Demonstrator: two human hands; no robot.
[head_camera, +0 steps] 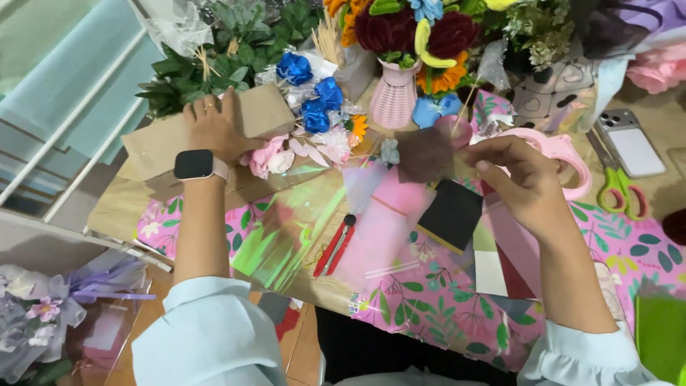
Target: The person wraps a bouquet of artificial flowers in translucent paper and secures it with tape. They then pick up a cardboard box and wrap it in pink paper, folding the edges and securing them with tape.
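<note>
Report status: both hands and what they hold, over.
Left hand flat on brown cardboard, nothing gripped. Right hand pinching a dark maroon square piece above the table. Red cutter and iridescent film lie between.

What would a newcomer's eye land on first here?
Probably the pink vase of dark red, orange and yellow flowers at top centre, with blue ribbon roses just left of it. Below, the left hand presses on a brown cardboard piece, while the right hand holds a dark translucent sheet above the pink floral tablecloth.

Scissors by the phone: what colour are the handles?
Green handles on the scissors, head view, beside the phone.
</note>
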